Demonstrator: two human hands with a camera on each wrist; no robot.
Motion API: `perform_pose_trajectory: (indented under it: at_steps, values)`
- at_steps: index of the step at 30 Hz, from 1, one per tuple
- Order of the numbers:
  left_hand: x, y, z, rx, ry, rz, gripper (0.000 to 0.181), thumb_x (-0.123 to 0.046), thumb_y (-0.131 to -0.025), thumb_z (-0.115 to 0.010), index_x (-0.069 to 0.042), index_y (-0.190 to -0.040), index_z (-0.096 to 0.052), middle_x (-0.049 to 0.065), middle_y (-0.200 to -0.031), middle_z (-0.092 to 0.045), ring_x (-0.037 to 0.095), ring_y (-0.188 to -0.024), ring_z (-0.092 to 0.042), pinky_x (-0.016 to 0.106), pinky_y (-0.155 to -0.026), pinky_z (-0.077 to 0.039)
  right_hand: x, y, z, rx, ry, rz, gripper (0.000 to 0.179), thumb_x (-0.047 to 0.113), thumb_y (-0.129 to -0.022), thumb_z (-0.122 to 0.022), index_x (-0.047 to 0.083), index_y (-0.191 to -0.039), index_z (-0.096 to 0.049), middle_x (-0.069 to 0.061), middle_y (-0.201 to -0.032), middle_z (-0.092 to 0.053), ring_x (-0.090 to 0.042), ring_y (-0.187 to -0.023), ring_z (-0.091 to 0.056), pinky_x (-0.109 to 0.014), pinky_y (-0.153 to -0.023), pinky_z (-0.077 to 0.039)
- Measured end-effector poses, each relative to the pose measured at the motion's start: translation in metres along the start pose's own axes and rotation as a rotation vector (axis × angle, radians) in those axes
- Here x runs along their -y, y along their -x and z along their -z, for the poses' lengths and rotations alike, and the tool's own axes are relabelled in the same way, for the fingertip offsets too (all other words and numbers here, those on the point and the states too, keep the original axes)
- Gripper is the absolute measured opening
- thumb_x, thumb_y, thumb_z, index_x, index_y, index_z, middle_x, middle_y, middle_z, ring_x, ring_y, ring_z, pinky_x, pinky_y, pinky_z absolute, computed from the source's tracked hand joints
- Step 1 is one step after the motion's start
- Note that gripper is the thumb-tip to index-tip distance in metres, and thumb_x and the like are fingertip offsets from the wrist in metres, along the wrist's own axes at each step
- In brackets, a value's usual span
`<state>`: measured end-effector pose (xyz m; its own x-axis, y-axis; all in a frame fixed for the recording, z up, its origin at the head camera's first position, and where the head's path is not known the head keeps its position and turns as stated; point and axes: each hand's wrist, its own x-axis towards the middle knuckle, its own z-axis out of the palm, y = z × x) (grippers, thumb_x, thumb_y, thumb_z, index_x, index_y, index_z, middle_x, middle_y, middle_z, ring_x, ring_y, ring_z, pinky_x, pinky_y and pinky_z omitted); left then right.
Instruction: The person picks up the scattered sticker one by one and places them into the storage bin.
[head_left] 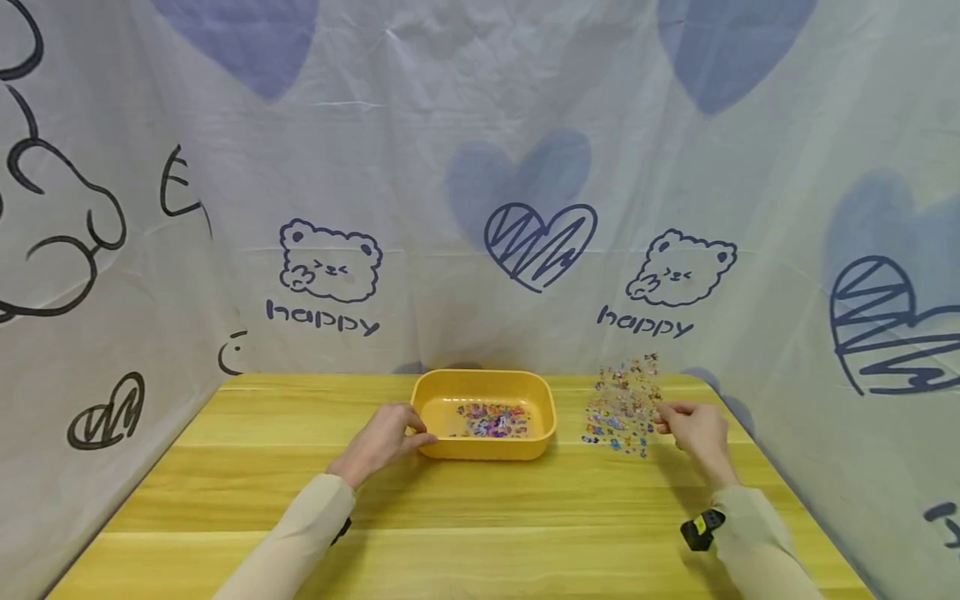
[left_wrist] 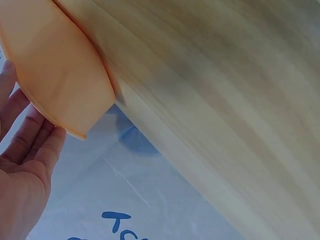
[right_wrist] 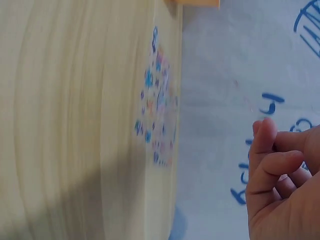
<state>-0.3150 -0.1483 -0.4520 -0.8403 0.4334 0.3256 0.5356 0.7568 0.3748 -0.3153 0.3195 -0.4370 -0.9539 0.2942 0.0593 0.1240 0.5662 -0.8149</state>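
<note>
Left hand (head_left: 382, 442) grips the near-left rim of a yellow plastic tub (head_left: 480, 449), fingers bent close on the edge; right hand (head_left: 697, 432) pinches the right edge of a clear sticker sheet (head_left: 622, 408), thumb and fingers nearly together. Sheet is right of the tub, apart from it, tilted up at the far side of the worktop (head_left: 525, 525); tub sits on the worktop, mid-back. Colourful printed bits (head_left: 491, 421) lie in the tub, probably more stickers, too small to tell. Handling, as judged: sheet very light, thin, floppy, slick, easily creased; best taken by a bare margin or corner, clear of the print. Tub likely light, fairly stiff, smooth; rim is the natural hold. Writing: "happy" (head_left: 322, 319) under the left bear drawing on the cloth backdrop (head_left: 420, 125), same word under the right one; left wrist view catches a "T" (left_wrist: 116, 219) with cut-off letters, right wrist view part letters, not readable. No brand legible on tub or sheet.
</note>
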Motion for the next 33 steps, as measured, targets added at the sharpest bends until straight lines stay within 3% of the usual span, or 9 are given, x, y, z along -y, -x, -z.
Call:
perform_pose_trajectory:
  at_steps: [4,11,18,24,27,33]
  values:
    - [0.0,0.0,0.0,0.009,-0.003,0.011,0.013,-0.026,-0.083,-0.078,-0.013,-0.082,-0.079,0.001,-0.087,-0.074,0.01,-0.08,-0.064,0.026,-0.074,-0.054,0.01,0.003,-0.009,0.014,-0.038,0.004,0.037,0.029,-0.098,-0.059,-0.001,-0.118,-0.069,0.002,-0.076,-0.074,-0.004,-0.061,-0.065,-0.023,-0.046,-0.043]
    - [-0.001,-0.001,0.0,0.007,0.0,0.037,0.012,-0.025,-0.083,-0.078,-0.013,-0.083,-0.079,0.001,-0.088,-0.074,0.012,-0.083,-0.065,0.028,-0.077,-0.055,0.029,0.009,-0.027,0.04,-0.115,0.02,0.033,0.024,-0.098,-0.061,-0.002,-0.116,-0.068,-0.011,-0.091,-0.076,-0.004,-0.064,-0.067,-0.023,-0.044,-0.041]
    - [-0.002,-0.002,-0.001,0.014,0.009,0.057,0.012,-0.025,-0.083,-0.078,-0.013,-0.083,-0.08,0.0,-0.088,-0.074,0.01,-0.082,-0.064,0.028,-0.077,-0.055,0.045,0.017,-0.046,0.079,-0.155,0.037,0.028,0.022,-0.097,-0.061,0.0,-0.112,-0.07,-0.009,-0.089,-0.076,-0.008,-0.067,-0.068,-0.024,-0.045,-0.04]
    - [-0.001,-0.001,-0.002,0.01,0.011,0.063,0.012,-0.024,-0.082,-0.079,-0.013,-0.083,-0.08,0.0,-0.087,-0.074,0.009,-0.082,-0.063,0.028,-0.076,-0.054,0.055,0.022,-0.062,0.102,-0.203,0.056,0.024,0.017,-0.097,-0.062,-0.003,-0.109,-0.07,-0.017,-0.093,-0.074,-0.011,-0.068,-0.069,-0.022,-0.057,-0.053]
    - [-0.001,-0.001,-0.002,0.008,0.011,0.07,0.012,-0.024,-0.082,-0.079,-0.013,-0.082,-0.08,-0.001,-0.087,-0.074,0.01,-0.082,-0.063,0.028,-0.077,-0.054,0.06,0.025,-0.072,0.099,-0.187,0.087,0.023,0.016,-0.097,-0.063,-0.003,-0.107,-0.071,-0.014,-0.089,-0.074,-0.016,-0.07,-0.07,-0.027,-0.062,-0.057]
    - [0.0,-0.001,-0.001,0.008,0.012,0.081,0.012,-0.025,-0.082,-0.079,-0.013,-0.082,-0.08,-0.001,-0.087,-0.073,0.011,-0.083,-0.063,0.03,-0.078,-0.054,0.072,0.033,-0.092,0.087,-0.059,0.168,0.022,0.02,-0.095,-0.065,0.002,-0.104,-0.074,-0.008,-0.085,-0.075,-0.021,-0.075,-0.07,-0.026,-0.058,-0.05]
